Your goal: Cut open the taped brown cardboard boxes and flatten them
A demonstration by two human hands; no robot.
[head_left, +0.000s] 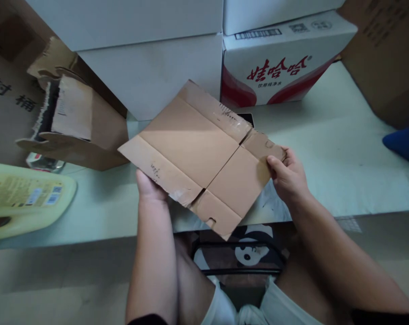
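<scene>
A flattened brown cardboard box [197, 153] is held up over the near edge of a pale table [326, 149]. My left hand [149, 186] grips its lower left edge from underneath, thumb tip showing. My right hand [287, 174] pinches its right flap, thumb on top. The box shows fold creases, tape remnants and a torn corner.
A torn brown carton [79, 122] stands at the left, a yellow plastic bottle [25, 198] lies beside it. White boxes [146, 67] and a white carton with red print [278, 63] stack behind. A blue object [405, 142] sits at right; a panda-patterned stool [248, 253] is below.
</scene>
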